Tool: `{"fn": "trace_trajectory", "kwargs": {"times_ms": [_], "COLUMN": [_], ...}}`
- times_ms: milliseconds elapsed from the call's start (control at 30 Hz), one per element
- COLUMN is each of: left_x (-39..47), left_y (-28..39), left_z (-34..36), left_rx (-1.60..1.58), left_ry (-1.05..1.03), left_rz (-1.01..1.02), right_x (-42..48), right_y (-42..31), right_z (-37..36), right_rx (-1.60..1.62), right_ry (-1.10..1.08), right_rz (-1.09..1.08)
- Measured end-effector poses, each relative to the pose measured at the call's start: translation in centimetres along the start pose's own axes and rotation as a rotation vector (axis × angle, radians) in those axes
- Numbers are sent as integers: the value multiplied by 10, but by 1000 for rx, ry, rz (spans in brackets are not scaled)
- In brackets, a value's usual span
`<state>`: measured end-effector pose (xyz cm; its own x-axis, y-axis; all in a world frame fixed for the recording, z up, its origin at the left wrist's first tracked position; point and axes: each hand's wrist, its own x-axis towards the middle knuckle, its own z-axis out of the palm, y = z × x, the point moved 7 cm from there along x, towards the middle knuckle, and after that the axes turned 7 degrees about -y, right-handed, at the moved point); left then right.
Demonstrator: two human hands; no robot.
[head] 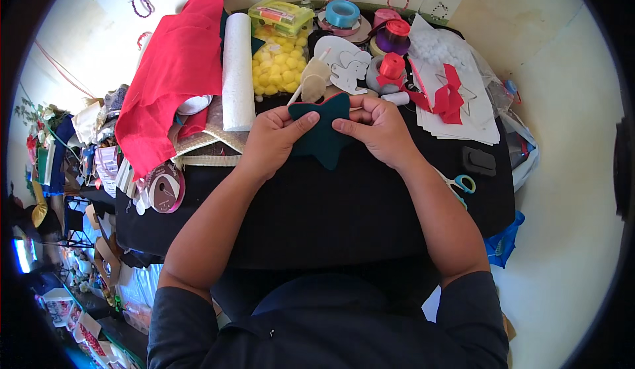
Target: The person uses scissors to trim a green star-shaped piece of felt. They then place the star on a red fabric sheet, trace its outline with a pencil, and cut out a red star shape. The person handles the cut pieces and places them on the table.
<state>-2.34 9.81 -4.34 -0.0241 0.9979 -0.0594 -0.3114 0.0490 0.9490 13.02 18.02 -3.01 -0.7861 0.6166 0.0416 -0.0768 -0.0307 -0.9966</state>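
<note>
A dark green felt star is held up over the black-covered table between my two hands. Red shows along its upper edge, as of a second layer behind the green. My left hand pinches the star's left side, thumb in front and fingers behind. On the opposite side, my right hand grips it the same way near the upper right point. Just beyond the star lies a beige felt piece. White paper cutouts, one of an animal shape, lie behind it.
Scissors and a small black case lie right of my right forearm. Paper sheets carry red ribbon. Along the back are ribbon rolls, yellow pompoms and a white roll. Red felt and a ribbon spool occupy the left.
</note>
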Motion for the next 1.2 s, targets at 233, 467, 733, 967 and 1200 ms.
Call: {"fn": "trace_trajectory", "kwargs": {"times_ms": [233, 467, 733, 967, 1200], "left_x": [0, -2, -3, -1, 0], "left_y": [-2, -1, 2, -1, -1], "left_z": [0, 4, -2, -1, -4], "left_rx": [51, 138, 64, 74, 66], "left_ry": [-8, -56, 39, 24, 15], "left_rz": [-56, -56, -16, -22, -25], "right_x": [2, 2, -1, -2, -4], "right_y": [7, 7, 5, 0, -9], "right_z": [-12, -17, -14, -13, -9], "right_rx": [21, 90, 30, -8, -24], "right_ry": [84, 140, 112, 130, 119], "right_rz": [-36, 19, 19, 0, -91]}}
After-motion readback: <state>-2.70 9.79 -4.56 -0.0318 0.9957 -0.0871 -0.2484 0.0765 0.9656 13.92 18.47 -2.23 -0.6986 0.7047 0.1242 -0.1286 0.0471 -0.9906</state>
